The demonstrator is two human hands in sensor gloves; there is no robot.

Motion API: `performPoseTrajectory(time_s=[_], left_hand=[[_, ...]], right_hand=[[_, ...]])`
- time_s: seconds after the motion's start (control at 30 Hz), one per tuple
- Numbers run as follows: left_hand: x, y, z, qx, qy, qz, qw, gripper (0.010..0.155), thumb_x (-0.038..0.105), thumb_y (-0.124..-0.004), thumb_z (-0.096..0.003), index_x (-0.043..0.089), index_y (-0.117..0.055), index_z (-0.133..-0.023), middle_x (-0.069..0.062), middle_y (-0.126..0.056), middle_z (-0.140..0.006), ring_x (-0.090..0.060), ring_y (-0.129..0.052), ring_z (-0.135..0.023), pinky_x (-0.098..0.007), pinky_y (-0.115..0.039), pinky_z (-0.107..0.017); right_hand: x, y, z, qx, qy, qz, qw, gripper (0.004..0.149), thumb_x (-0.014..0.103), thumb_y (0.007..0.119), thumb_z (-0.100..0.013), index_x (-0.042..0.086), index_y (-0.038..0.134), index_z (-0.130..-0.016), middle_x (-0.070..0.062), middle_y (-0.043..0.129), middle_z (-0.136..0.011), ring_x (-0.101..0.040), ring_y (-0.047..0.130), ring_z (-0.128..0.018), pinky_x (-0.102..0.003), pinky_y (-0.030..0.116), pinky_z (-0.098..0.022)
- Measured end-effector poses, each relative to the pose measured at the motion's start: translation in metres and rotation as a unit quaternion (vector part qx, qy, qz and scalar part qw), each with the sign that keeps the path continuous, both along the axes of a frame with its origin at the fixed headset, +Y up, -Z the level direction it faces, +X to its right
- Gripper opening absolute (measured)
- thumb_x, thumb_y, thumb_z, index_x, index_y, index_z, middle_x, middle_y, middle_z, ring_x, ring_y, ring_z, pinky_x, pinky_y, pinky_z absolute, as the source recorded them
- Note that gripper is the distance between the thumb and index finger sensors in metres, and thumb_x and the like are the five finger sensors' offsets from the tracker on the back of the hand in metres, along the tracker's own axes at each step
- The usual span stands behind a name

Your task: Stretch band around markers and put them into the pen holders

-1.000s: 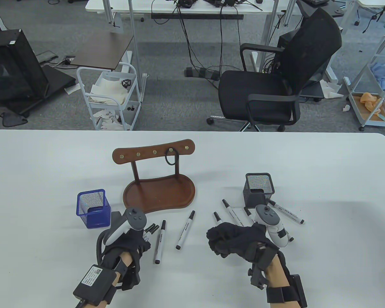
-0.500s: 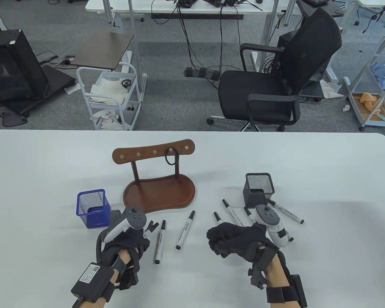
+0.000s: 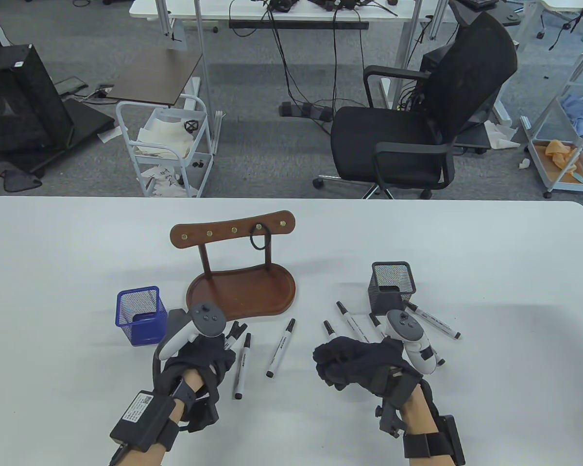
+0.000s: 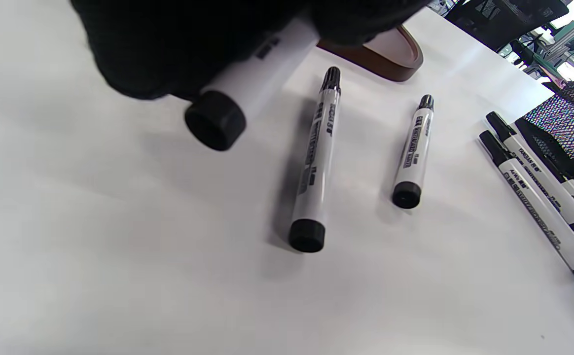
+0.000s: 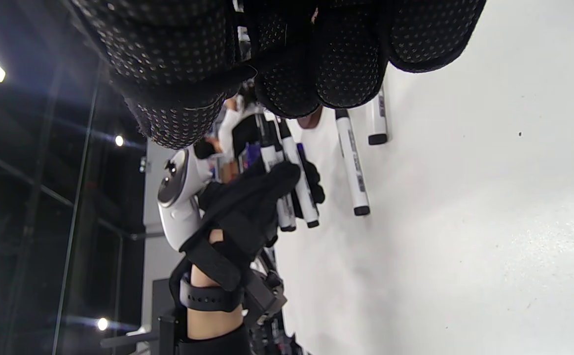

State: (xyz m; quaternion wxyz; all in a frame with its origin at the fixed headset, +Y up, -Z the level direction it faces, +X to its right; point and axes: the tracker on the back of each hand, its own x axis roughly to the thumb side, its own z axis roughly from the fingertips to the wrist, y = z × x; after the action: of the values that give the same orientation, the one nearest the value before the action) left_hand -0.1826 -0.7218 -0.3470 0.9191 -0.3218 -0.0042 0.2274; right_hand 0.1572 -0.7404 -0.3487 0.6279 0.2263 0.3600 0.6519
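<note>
My left hand (image 3: 221,350) grips a small bundle of white markers with black caps (image 3: 232,336), lifted just off the table; one marker's end (image 4: 247,84) pokes out under the glove, and the bundle (image 5: 294,187) also shows from the right wrist. My right hand (image 3: 329,363) is a curled fist with nothing visible in it. Two loose markers (image 3: 241,366) (image 3: 281,348) lie between the hands. Several more (image 3: 352,323) lie by the black mesh holder (image 3: 392,286). The blue mesh holder (image 3: 142,315) stands left of my left hand. A black band (image 3: 258,241) hangs on the rack's hook.
The wooden hook rack with its tray base (image 3: 240,291) stands behind the hands, between the two holders. An office chair (image 3: 418,121) and a white cart (image 3: 167,145) stand on the floor beyond the table's far edge.
My left hand has lifted and shifted slightly right and forward with the marker bundle. My right fist has stayed in place.
</note>
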Motion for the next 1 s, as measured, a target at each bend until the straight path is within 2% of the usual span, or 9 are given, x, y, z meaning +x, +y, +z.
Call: performPoseTrajectory(time_s=[0.5,0.63,0.73,1.0], left_hand=[[0.017,0.005,-0.006,0.005,0.011,0.015,1.000,0.046,0.032,-0.068,-0.0611,0.007,-0.052,-0.096,-0.023,-0.072,-0.099,-0.039,-0.091,-0.080,-0.047,-0.090,-0.057],[0.021,0.002,-0.009,0.016,0.024,0.006,1.000,0.046,0.029,-0.072,-0.0599,0.008,-0.054,-0.096,-0.021,-0.082,-0.093,-0.034,-0.100,-0.071,-0.046,-0.095,-0.048],[0.022,-0.002,-0.010,0.018,0.029,0.005,0.999,0.047,0.027,-0.074,-0.0589,0.009,-0.053,-0.097,-0.014,-0.089,-0.085,-0.027,-0.105,-0.062,-0.043,-0.097,-0.044],[0.025,-0.011,-0.011,0.014,0.035,0.005,0.999,0.051,0.032,-0.075,-0.0604,0.011,-0.049,-0.099,-0.007,-0.087,-0.078,-0.017,-0.101,-0.052,-0.038,-0.094,-0.039]], right_hand=[[0.000,0.001,0.000,-0.001,0.002,-0.005,1.000,0.050,0.031,0.095,-0.048,0.026,0.078,-0.094,-0.011,0.090,-0.090,-0.040,0.085,-0.078,-0.058,0.071,-0.060],[0.001,0.001,0.000,0.000,0.001,-0.008,1.000,0.050,0.031,0.095,-0.048,0.026,0.078,-0.094,-0.011,0.091,-0.090,-0.040,0.085,-0.078,-0.058,0.071,-0.060],[0.001,0.001,0.000,-0.001,0.001,-0.009,1.000,0.050,0.031,0.095,-0.048,0.026,0.078,-0.094,-0.011,0.090,-0.091,-0.040,0.085,-0.078,-0.058,0.071,-0.060],[0.001,0.001,-0.001,0.001,0.001,-0.011,1.000,0.049,0.031,0.095,-0.048,0.026,0.078,-0.094,-0.011,0.090,-0.090,-0.039,0.085,-0.078,-0.058,0.071,-0.060]])
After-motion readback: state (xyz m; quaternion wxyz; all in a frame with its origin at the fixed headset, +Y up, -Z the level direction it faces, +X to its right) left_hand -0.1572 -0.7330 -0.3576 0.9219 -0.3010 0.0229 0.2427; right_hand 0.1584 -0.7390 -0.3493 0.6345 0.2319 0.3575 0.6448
